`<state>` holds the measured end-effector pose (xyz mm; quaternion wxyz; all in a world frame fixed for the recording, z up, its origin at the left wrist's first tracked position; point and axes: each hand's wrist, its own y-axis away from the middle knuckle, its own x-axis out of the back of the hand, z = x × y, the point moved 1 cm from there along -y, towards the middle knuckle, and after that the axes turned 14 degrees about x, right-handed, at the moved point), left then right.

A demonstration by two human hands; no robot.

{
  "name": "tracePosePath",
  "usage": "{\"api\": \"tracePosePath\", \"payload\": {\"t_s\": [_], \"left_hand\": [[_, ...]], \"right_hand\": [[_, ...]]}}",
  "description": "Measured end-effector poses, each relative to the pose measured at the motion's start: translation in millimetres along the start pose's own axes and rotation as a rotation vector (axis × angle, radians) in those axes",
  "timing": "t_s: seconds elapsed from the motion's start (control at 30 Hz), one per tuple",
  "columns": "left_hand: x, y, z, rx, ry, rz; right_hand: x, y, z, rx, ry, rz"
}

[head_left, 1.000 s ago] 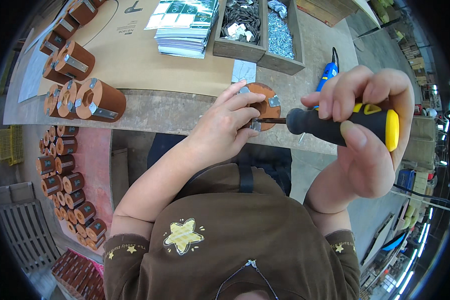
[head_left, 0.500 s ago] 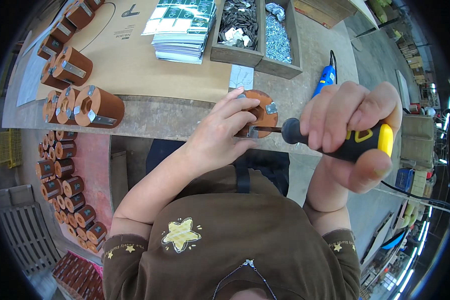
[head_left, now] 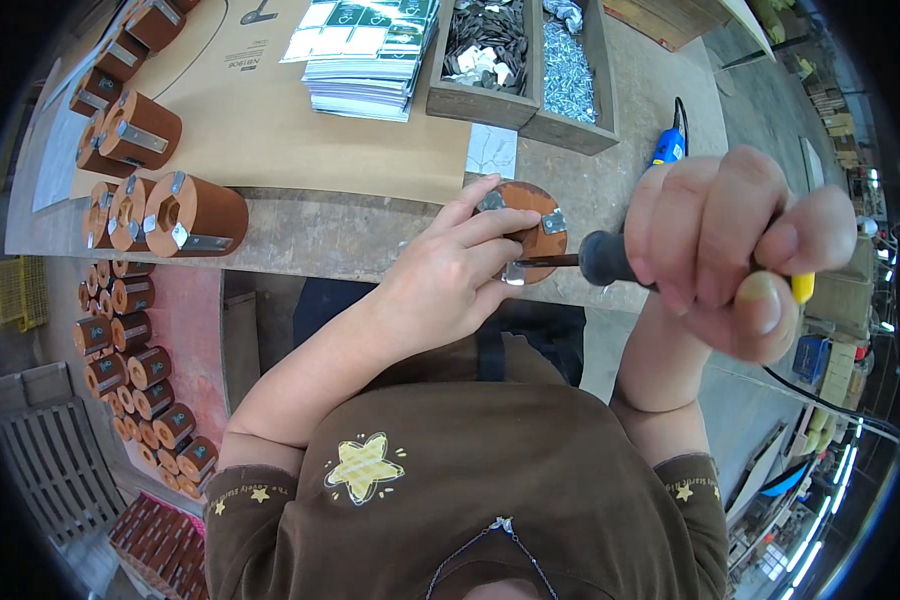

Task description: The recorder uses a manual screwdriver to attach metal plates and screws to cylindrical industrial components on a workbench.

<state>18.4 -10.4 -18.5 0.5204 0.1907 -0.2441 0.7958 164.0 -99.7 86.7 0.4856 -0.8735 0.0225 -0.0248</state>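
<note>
My left hand (head_left: pixel 448 262) lies over a reddish-brown cylinder (head_left: pixel 546 246) at the table's near edge, its thumb and fingers closed on it. Small metal clips (head_left: pixel 554 221) sit on the cylinder's end face, and its centre is partly hidden by my fingers. My right hand (head_left: pixel 732 245) wraps round a black-and-yellow screwdriver (head_left: pixel 604 259), hiding most of the handle. The shaft points left, and its tip meets the clip near my left thumb. Whether a screw is there is too small to see.
More brown cylinders with metal strips (head_left: pixel 205 217) stand at the table's left, and several fill a pink surface (head_left: pixel 195 330) below. Wooden boxes of dark clips (head_left: pixel 485 45) and screws (head_left: pixel 568 75) stand behind, beside stacked green-and-white sheets (head_left: pixel 362 75). A blue corded tool (head_left: pixel 669 147) lies at right.
My right hand has turned round the screwdriver's handle and shifted right, covering more of its yellow end. The cylinder and my left hand have moved slightly right in the view.
</note>
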Motion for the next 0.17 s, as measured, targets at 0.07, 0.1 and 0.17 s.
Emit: {"api": "tracePosePath", "payload": {"t_s": [0.07,0.1,0.17], "left_hand": [[1.4,0.6,0.8,0.000,-0.012,-0.006],[2.4,1.8,-0.2,0.004,-0.010,-0.020],[4.2,3.0,-2.6,0.012,0.011,-0.046]], "right_hand": [[14.9,-4.2,2.5,-0.026,-0.056,-0.088],[16.7,-4.0,3.9,-0.001,-0.133,-0.167],[16.5,-2.9,5.1,0.025,-0.213,-0.246]]}}
